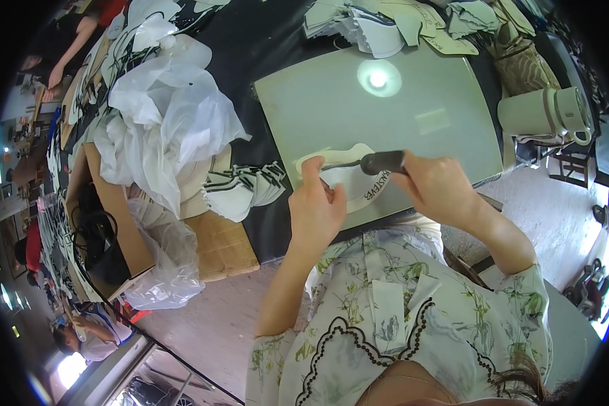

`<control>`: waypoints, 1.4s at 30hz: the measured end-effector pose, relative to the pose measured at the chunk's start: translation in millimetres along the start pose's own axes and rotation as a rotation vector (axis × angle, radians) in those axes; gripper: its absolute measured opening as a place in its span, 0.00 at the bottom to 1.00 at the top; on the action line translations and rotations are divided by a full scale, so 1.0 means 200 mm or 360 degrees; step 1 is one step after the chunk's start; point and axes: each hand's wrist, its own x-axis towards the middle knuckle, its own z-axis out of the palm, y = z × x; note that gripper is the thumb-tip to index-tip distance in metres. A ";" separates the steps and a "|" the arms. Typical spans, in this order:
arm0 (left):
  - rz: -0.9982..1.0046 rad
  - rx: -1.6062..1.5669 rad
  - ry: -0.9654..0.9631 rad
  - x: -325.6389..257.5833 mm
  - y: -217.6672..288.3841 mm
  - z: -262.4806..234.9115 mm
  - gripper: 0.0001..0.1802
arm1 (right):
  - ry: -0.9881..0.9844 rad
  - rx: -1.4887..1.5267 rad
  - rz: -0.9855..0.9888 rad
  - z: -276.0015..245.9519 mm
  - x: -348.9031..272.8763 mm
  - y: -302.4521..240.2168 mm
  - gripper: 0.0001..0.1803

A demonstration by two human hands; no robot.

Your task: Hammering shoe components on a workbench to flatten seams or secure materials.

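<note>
A pale slab (pixel 318 95) with a glossy top lies on the black-covered table in front of me. Near its front edge is a white curved cut piece (pixel 360 193) with dark lettering, which looks like part of a shoe upper. My left hand (pixel 318 206) holds this piece down, index finger and thumb pressed on it and the other fingers curled. My right hand (pixel 436 186) is closed around a tool with a thick dark handle (pixel 384 162). A thin, narrow part runs from the handle toward my left index finger, over the white piece. The tool's exact kind is unclear.
Left of the slab lie a stack of white cut pieces (pixel 233 193), crumpled plastic bags (pixel 169 101) and a cardboard box (pixel 118 216). More cut pieces (pixel 379 30) lie beyond it. A pale green jug (pixel 534 111) stands at right. Other people work at far left.
</note>
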 end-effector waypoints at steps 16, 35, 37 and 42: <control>0.0562 0.0182 -0.0037 0.12 -0.06 0.02 0.10 | -0.0288 -0.0376 0.0148 0.06 0.04 -0.02 0.17; 0.1148 0.0570 0.0118 0.10 -0.09 0.04 0.13 | -0.0078 -0.0424 -0.0010 0.04 0.07 -0.01 0.18; 0.1149 0.0576 0.0114 0.10 -0.09 0.04 0.13 | -0.0041 -0.0397 0.0015 0.05 0.08 0.00 0.18; 0.1164 0.0611 0.0109 0.10 -0.09 0.04 0.12 | -0.0145 -0.0492 -0.0042 0.07 0.08 0.02 0.19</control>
